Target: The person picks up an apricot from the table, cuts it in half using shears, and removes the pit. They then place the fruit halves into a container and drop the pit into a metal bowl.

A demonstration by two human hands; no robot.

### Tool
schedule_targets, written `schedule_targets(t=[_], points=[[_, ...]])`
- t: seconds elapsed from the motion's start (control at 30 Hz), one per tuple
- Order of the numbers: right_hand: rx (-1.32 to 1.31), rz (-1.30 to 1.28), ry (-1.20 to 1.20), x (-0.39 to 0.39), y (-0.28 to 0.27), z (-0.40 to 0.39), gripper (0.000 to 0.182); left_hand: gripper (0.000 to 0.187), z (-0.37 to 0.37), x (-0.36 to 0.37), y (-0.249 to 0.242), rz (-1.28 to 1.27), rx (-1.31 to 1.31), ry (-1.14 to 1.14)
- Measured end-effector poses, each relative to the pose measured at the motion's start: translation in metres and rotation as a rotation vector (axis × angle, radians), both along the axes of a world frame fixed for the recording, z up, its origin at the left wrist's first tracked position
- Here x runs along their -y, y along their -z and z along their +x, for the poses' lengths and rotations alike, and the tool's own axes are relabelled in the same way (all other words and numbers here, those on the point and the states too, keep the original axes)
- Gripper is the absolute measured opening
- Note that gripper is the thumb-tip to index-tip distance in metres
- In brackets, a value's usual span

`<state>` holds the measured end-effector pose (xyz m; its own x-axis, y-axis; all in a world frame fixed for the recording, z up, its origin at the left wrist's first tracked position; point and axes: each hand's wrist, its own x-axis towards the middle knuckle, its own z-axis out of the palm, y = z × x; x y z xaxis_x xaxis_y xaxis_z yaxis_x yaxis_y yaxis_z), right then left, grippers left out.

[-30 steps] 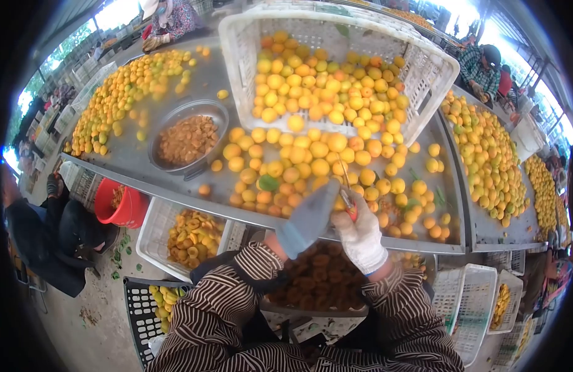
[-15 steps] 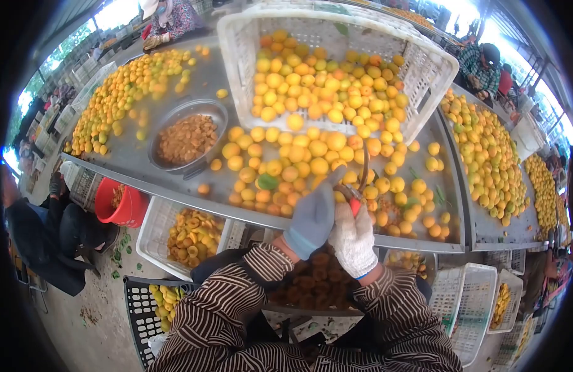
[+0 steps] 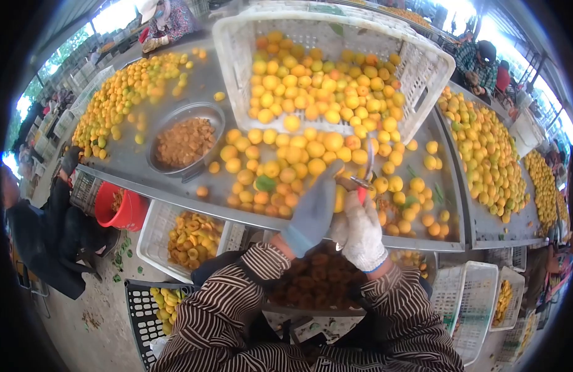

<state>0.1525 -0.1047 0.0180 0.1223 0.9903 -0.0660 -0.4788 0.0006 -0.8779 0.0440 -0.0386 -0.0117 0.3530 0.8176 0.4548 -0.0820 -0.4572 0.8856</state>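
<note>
My right hand (image 3: 362,237), in a white knitted glove, grips a red-handled cutting tool (image 3: 362,194) with a curved metal blade that points away from me. My left hand (image 3: 312,211), in a grey-blue glove, is close beside it, its fingers closed around an apricot (image 3: 340,198) that is partly hidden between the hands. Loose apricots (image 3: 317,166) lie on the metal table (image 3: 206,204) just beyond both hands. A white crate (image 3: 432,74) lies tipped on its side there, with apricots spilling from it. Below my hands, a container of dark orange pieces (image 3: 317,279) is blurred.
A metal bowl (image 3: 219,118) of brown pits stands on the table to the left. Under the edge are a red bucket (image 3: 134,211), a white crate (image 3: 151,232) of apricot halves and a black crate (image 3: 137,310). Other people work at the left and across the tables.
The tool's blade has tilted slightly to the right and my right hand has turned a little, its fingers opening lower down. At the left, a person's dark-gloved hand has risen toward the table edge.
</note>
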Motion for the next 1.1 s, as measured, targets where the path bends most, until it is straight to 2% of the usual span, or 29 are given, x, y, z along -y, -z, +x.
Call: schedule_targets(t=[0.07,0.13,0.17,0.2,0.23,0.27,0.33,0.37,0.43,0.47,0.53,0.6,0.67,0.73,0.77,0.83,0.9,0.97,1.03,1.1], points=[[-0.082,0.001,-0.008,-0.003,0.000,0.005,0.034,0.046,-0.013,-0.003,-0.002,-0.042,-0.051,0.035],[0.079,0.022,-0.052,-0.001,-0.008,0.005,0.037,0.051,-0.023,-0.009,0.017,0.091,-0.163,0.096],[0.054,0.058,-0.087,-0.002,0.004,0.009,0.044,0.051,-0.025,-0.011,0.021,0.091,-0.163,0.093],[0.053,0.056,-0.091,-0.003,0.007,0.010,0.044,0.047,-0.028,-0.013,0.022,0.202,-0.193,0.079],[0.247,0.133,-0.090,-0.003,0.009,0.010,0.050,0.044,-0.031,-0.014,0.023,0.313,-0.223,0.065],[0.443,0.210,-0.089,-0.004,0.010,0.009,0.056,0.044,-0.034,-0.016,0.025,0.310,-0.223,0.060],[0.409,0.209,-0.118,-0.006,0.014,0.009,0.062,0.054,-0.037,-0.019,0.024,0.675,-0.437,-0.102],[0.375,0.209,-0.140,-0.006,0.015,0.009,0.068,0.054,-0.040,-0.019,0.024,0.674,-0.437,-0.104],[0.360,0.195,-0.158,-0.002,0.008,0.008,0.070,0.070,-0.044,-0.013,0.009,0.680,-0.459,-0.050],[0.345,0.181,-0.175,0.000,0.005,0.008,0.072,0.070,-0.044,-0.011,0.002,0.681,-0.458,-0.051],[0.329,0.189,-0.151,0.001,0.005,0.004,0.069,0.063,-0.040,-0.005,-0.008,0.338,-0.464,0.058],[0.311,0.193,-0.125,0.001,0.011,-0.002,0.067,0.059,-0.032,0.000,0.001,0.389,-0.428,-0.005],[0.309,0.257,-0.010,-0.004,0.026,-0.005,0.056,0.054,-0.025,0.004,0.006,0.438,-0.389,-0.067],[0.244,0.158,-0.027,0.002,0.013,-0.008,0.051,0.046,-0.021,0.010,-0.003,-0.017,-0.329,-0.055],[0.178,0.062,-0.048,0.005,0.009,-0.009,0.046,0.046,-0.019,0.010,0.001,-0.018,-0.331,-0.052],[0.094,0.015,-0.049,0.004,0.015,-0.010,0.044,0.033,-0.015,0.007,0.010,0.230,-0.203,-0.163],[0.006,-0.031,-0.045,0.004,0.016,-0.011,0.042,0.033,-0.011,0.010,0.011,0.221,-0.182,-0.174],[0.114,-0.027,-0.005,0.005,0.013,-0.012,0.041,0.032,-0.008,0.010,0.011,0.210,-0.158,-0.185],[0.083,-0.050,-0.003,0.005,0.013,-0.011,0.041,0.033,-0.006,0.007,0.012,0.097,-0.072,-0.109],[0.052,-0.073,-0.001,0.006,0.012,-0.010,0.040,0.033,-0.004,0.009,0.013,0.177,-0.138,-0.174]])
